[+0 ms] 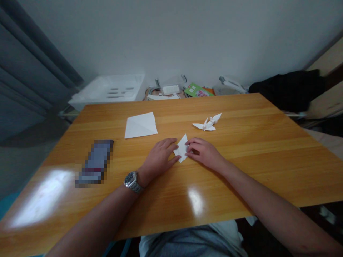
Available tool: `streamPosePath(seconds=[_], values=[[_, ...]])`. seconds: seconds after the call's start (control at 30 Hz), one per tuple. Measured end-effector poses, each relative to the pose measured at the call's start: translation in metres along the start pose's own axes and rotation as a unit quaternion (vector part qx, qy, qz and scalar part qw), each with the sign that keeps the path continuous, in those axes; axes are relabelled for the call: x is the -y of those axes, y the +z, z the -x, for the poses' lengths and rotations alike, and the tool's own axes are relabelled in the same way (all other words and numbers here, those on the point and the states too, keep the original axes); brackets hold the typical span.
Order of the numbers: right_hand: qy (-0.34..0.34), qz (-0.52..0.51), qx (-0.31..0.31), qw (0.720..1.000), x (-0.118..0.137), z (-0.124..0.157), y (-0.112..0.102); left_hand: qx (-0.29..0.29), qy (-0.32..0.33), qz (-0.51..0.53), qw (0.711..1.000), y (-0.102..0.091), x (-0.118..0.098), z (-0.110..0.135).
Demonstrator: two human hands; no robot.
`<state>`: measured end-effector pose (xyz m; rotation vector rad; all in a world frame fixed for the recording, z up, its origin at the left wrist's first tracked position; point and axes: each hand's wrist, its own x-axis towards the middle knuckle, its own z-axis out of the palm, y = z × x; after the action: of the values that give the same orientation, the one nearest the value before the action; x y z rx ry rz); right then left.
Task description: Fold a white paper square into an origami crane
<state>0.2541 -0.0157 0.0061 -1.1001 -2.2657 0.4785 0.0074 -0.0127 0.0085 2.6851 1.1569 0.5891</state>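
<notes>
At the frame's centre, our left hand (160, 154) and right hand (205, 153) pinch the folded paper (182, 147) against the table (254, 160); we should keep its edges aligned and press creases firmly.

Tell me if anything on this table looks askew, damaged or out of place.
Nothing stands out. The folded paper lies flat between the left hand and right hand, both touching it. The square sheet lies flat and untorn, slightly turned against the table edge. The paper crane sits intact beyond.
</notes>
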Motion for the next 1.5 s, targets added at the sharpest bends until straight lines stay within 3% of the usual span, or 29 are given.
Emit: streamPosePath(seconds=[0.37,0.67,1.23,1.5], values=[[-0.085,-0.015,0.022,0.996,-0.0017,0.0011,0.0057,0.03,0.069,0.058,0.996,-0.0035,0.0041,-0.0024],[-0.076,-0.032,0.06,0.995,-0.0014,0.0018,-0.0001,0.043,0.052,0.083,0.994,-0.0049,0.0054,-0.0013],[-0.079,-0.05,0.044,0.995,-0.0008,-0.0018,-0.0013,0.046,0.066,0.102,0.992,-0.0072,0.0076,-0.001],[-0.032,-0.086,0.026,0.995,0.0032,-0.0026,-0.0028,0.017,0.039,0.113,0.993,-0.003,0.0046,-0.0026]])
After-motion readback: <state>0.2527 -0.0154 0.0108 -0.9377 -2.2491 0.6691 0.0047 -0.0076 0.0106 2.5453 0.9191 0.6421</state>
